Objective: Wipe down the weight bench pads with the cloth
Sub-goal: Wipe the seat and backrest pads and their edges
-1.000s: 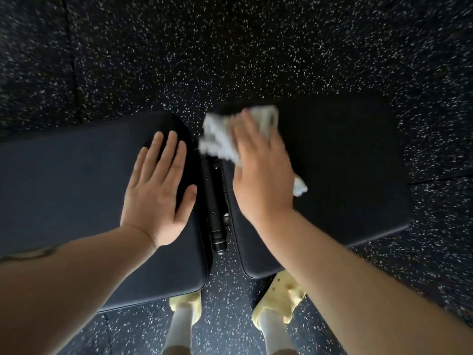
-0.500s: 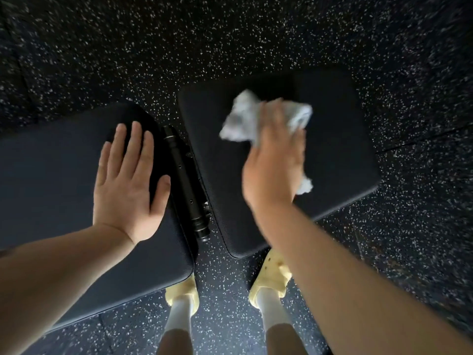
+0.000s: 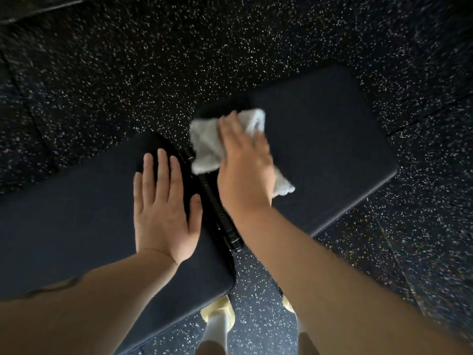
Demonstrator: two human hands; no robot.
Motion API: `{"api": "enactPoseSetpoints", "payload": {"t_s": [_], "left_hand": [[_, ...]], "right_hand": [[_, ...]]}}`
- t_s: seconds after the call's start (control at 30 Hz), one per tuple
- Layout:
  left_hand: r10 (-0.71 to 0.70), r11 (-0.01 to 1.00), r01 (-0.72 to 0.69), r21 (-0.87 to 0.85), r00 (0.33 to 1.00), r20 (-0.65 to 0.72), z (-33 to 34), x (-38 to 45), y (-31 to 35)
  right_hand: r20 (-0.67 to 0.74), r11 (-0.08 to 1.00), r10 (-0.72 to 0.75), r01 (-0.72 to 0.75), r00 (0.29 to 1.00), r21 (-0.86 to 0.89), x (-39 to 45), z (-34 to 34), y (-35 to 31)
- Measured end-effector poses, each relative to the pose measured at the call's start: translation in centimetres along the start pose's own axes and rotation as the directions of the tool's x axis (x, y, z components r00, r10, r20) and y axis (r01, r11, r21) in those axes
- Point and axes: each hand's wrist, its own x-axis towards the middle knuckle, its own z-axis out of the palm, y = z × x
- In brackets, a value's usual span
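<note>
Two dark padded bench sections lie below me. The long back pad runs off to the left; the shorter seat pad lies to the right. My left hand rests flat with fingers spread on the back pad's right end. My right hand presses a crumpled white cloth onto the seat pad's left edge. The cloth sticks out past my fingers at the far left and behind my palm on the right.
A black metal bar of the bench frame shows in the gap between the pads. Black rubber floor with white speckles surrounds the bench. My feet in yellow shoes and white socks stand under the gap.
My right hand has slid the cloth from the middle of the seat pad back to its left edge by the gap. My left hand stays flat on the back pad.
</note>
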Motion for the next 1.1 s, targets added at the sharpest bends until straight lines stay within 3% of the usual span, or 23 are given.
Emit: {"api": "enactPoseSetpoints", "payload": {"t_s": [0.1,0.17,0.23,0.3,0.37,0.43,0.5,0.6,0.63,0.7,0.73,0.77,0.87,0.93,1.03,1.1], "left_hand": [[0.021,1.0,-0.021,-0.013,1.0,0.001,0.0,0.0,-0.2],[0.02,1.0,-0.02,-0.002,1.0,0.01,0.0,0.0,-0.2],[0.015,1.0,-0.015,-0.007,1.0,0.017,0.0,0.0,-0.1],[0.02,1.0,-0.02,-0.009,1.0,0.015,0.0,0.1,-0.1],[0.027,1.0,-0.027,-0.003,1.0,0.013,0.1,0.1,-0.1],[0.033,0.999,-0.033,-0.006,0.999,0.005,0.1,0.1,-0.2],[0.027,1.0,-0.027,-0.002,1.0,-0.001,0.1,0.0,-0.2],[0.027,1.0,-0.027,-0.004,1.0,-0.007,0.1,0.0,-0.2],[0.031,0.999,-0.031,-0.008,0.999,-0.013,0.2,0.0,-0.1],[0.034,0.999,-0.034,-0.011,0.999,-0.033,0.3,-0.1,-0.1],[0.036,0.999,-0.037,-0.007,0.998,-0.043,0.4,-0.2,-0.1],[0.04,0.999,-0.04,-0.003,0.998,-0.056,0.4,-0.2,-0.2],[0.054,0.999,-0.054,0.008,0.995,-0.085,0.6,-0.1,-0.3],[0.055,0.998,-0.055,0.006,0.994,-0.094,0.7,0.0,-0.3],[0.059,0.998,-0.06,-0.007,0.993,-0.1,0.8,-0.1,-0.4],[0.053,0.998,-0.056,-0.027,0.992,-0.114,0.9,-0.1,-0.4]], "right_hand": [[0.158,0.946,-0.281,0.301,0.946,-0.12,-6.1,0.4,2.5],[0.242,0.918,-0.346,0.38,0.907,-0.113,-9.4,-0.1,5.4],[0.27,0.919,-0.326,0.371,0.906,-0.134,-9.9,-1.6,7.3],[0.234,0.973,-0.122,0.163,0.965,-0.166,-7.2,-3.0,9.1],[0.077,0.983,0.134,-0.123,0.988,-0.136,-3.0,-4.2,10.4],[-0.087,0.96,0.272,-0.277,0.958,-0.047,0.4,-3.9,10.4],[-0.192,0.941,0.338,-0.334,0.921,0.054,1.3,-2.5,8.4],[-0.211,0.986,0.16,-0.166,0.964,-0.01,-3.0,-1.1,6.0],[-0.163,0.997,0.001,-0.014,0.987,-0.077,-5.5,-0.9,6.3],[-0.001,0.95,-0.287,0.284,0.958,-0.13,-9.8,-0.4,9.0],[0.072,0.932,-0.332,0.339,0.941,-0.127,-10.7,-1.0,10.9],[0.084,0.948,-0.294,0.302,0.952,-0.105,-10.6,-1.8,12.8],[-0.075,0.998,0.048,-0.051,0.996,-0.043,-6.4,-4.6,17.0],[-0.183,0.974,0.173,-0.196,0.968,-0.114,-3.0,-6.0,18.0],[-0.309,0.931,0.34,-0.365,0.888,-0.026,-0.8,-5.3,16.7],[-0.332,0.928,0.351,-0.373,0.876,-0.005,-2.5,-3.8,14.7]]}}
